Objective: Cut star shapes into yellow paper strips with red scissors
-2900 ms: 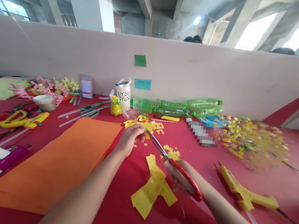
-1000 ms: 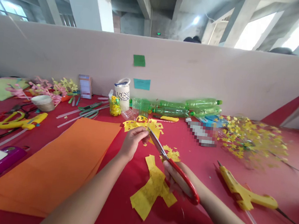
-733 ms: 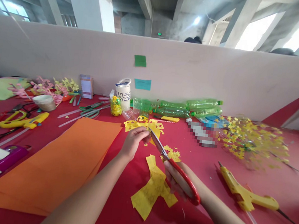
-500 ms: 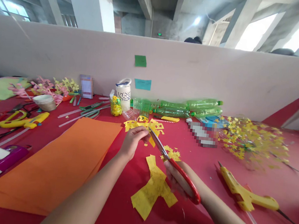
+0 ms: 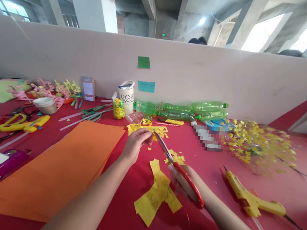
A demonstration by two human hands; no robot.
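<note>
My left hand (image 5: 136, 144) is closed, thumb and fingertips pinched on a small yellow piece of paper (image 5: 154, 138); most of it is hidden behind the fingers and blade. My right hand (image 5: 183, 178) is wrapped around the red handles of a pair of scissors (image 5: 177, 165). Their blades look nearly closed, and the tips point away and left, right beside my left fingertips. Below the scissors lie yellow paper strips (image 5: 154, 195) with faint drawn lines. A small heap of cut yellow stars (image 5: 176, 157) rests behind the scissors. Yellow offcuts with star-shaped holes (image 5: 163, 129) lie beyond my left hand.
Orange sheets (image 5: 62, 167) cover the table's left side. A yellow glue gun (image 5: 251, 196) lies at right, below a star-covered spray (image 5: 251, 147). Green plastic bottles (image 5: 178, 115), a white cup (image 5: 128, 97) and a yellow cutter (image 5: 174, 122) sit toward the partition (image 5: 93, 57).
The yellow strip that hung below the scissor blades no longer shows there; only a small bit is visible by my left fingertips. Both hands have stayed in almost the same place.
</note>
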